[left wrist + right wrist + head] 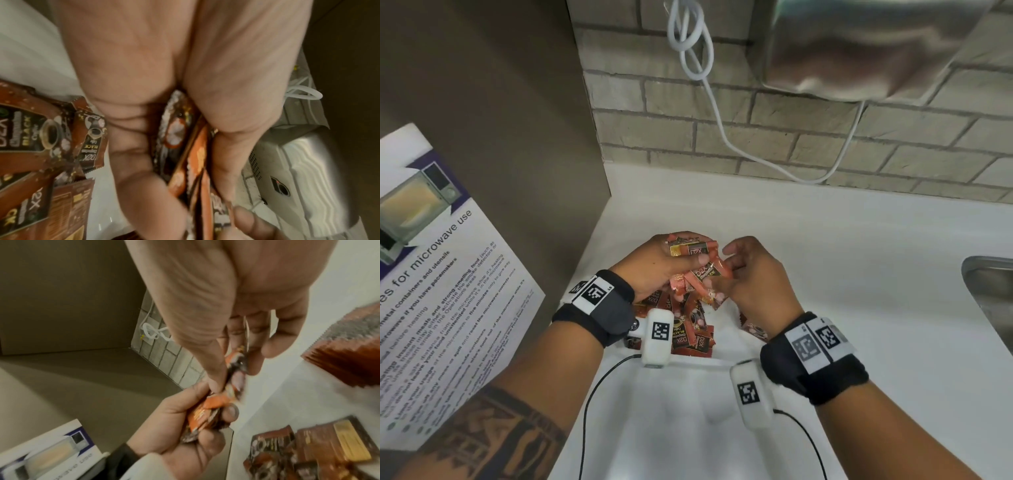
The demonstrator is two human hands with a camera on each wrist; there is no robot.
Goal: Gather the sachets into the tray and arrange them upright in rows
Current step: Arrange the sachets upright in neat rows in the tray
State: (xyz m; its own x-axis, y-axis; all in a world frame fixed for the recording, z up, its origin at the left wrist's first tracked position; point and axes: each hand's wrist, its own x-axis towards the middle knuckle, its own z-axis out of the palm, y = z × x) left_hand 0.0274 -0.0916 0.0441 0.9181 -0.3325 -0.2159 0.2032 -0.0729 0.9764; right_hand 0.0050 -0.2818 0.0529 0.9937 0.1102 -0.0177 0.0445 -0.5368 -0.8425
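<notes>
My left hand [681, 255] grips a bundle of orange and black sachets [693, 248] above the white tray [705, 361]. Just to its right, my right hand [732, 270] pinches one sachet [709, 274] at the edge of that bundle. In the left wrist view the bundle [185, 154] stands edge-on between my fingers and thumb. The right wrist view has thumb and fingers closed on the single sachet [236, 369], touching the left hand's bundle [205, 415]. Several loose sachets [688, 329] lie flat in the tray under my hands. A row of upright sachets [349, 353] stands at the tray's right.
A microwave-use poster [431, 274] hangs on the brown panel at the left. The brick wall behind carries a white cable [709, 85] and a metal appliance [876, 44]. A steel sink [989, 281] begins at the right edge of the white counter [859, 257].
</notes>
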